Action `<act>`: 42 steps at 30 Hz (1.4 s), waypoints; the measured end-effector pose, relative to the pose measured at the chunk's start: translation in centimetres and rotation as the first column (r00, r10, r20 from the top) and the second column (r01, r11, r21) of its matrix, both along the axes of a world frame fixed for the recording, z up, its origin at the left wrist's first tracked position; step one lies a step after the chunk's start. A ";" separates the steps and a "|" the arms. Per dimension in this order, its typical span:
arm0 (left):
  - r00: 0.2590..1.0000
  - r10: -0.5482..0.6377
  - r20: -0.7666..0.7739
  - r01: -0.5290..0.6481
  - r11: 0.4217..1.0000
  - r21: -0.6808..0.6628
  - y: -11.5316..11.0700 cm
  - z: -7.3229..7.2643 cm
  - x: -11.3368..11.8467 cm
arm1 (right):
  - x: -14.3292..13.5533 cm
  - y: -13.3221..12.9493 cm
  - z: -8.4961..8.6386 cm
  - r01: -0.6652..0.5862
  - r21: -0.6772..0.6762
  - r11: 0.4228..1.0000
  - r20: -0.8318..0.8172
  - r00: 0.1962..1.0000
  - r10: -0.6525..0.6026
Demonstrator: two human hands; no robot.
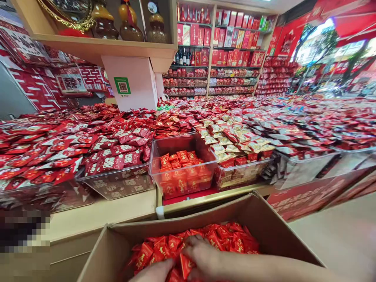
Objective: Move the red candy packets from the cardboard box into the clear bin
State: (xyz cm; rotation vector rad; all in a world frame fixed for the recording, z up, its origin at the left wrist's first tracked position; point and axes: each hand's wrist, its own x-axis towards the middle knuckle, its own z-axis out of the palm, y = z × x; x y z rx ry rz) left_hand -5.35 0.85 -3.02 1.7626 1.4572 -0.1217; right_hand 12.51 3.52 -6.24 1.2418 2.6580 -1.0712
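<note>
An open cardboard box (138,226) stands directly in front of me, holding many small red packets (223,232) with gold print. Both of my hands reach into it. My right hand (204,256) comes in from the right, its fingers curled around a red packet (185,265) that shows between thumb and fingers. At the bottom edge, my left hand (157,271) lies low among the packets, just left of the right one. Its fingertips are mostly hidden, so its grip does not show. Beyond the box, a clear plastic bin (183,176) is partly filled with similar red packets.
Bins of maroon packets (117,156) and cream-and-gold packets (232,145) flank the clear bin. A pale counter ledge (117,211) runs behind the box. An overhanging shelf (102,47) holds gourd-shaped jars. Stocked wall shelves (216,51) stand at the back.
</note>
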 end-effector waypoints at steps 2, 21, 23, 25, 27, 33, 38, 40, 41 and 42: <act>0.992 0.040 0.120 -0.038 0.999 -0.018 0.5 1.6 0.0 | 0.3 0.8 1.6 0.036 -0.018 0.999 -0.055 0.998 -0.037; 0.506 0.454 0.733 -0.432 0.869 -0.240 0.6 5.5 1.7 | 1.7 2.9 8.5 0.042 -0.604 0.796 -0.515 0.741 -0.431; 0.385 0.561 0.733 -0.486 0.798 -0.356 0.5 6.1 2.0 | 1.5 2.3 9.2 0.154 -0.338 0.929 -0.548 0.770 -0.327; 0.234 0.675 0.699 -0.489 0.703 -0.515 0.2 6.8 2.2 | 1.4 1.4 10.0 0.174 0.085 0.981 -0.528 0.843 -0.104; 0.131 0.724 0.677 -0.439 0.655 -0.615 0.0 7.4 2.3 | 1.1 0.3 10.7 0.054 0.389 0.920 -0.434 0.891 0.131; 0.317 0.463 0.828 -0.459 0.839 -0.293 -0.1 6.8 1.6 | 0.6 -0.5 11.3 0.146 0.233 0.962 -0.539 0.842 0.003; 0.320 0.388 0.864 -0.569 0.808 -0.152 -0.5 7.2 1.6 | 0.5 1.1 10.9 0.129 -0.396 0.909 -0.498 0.802 -0.331; 0.277 0.390 0.878 -0.647 0.751 -0.130 -0.9 8.2 1.8 | 0.5 1.2 11.6 0.105 -0.513 0.852 -0.474 0.793 -0.383; 0.246 0.389 0.888 -0.672 0.729 -0.134 -1.0 8.7 1.8 | 0.6 1.3 12.4 0.094 -0.533 0.841 -0.456 0.805 -0.379; 0.204 0.394 0.896 -0.682 0.714 -0.159 -1.2 9.2 1.8 | 0.7 1.3 13.4 0.083 -0.525 0.847 -0.446 0.821 -0.357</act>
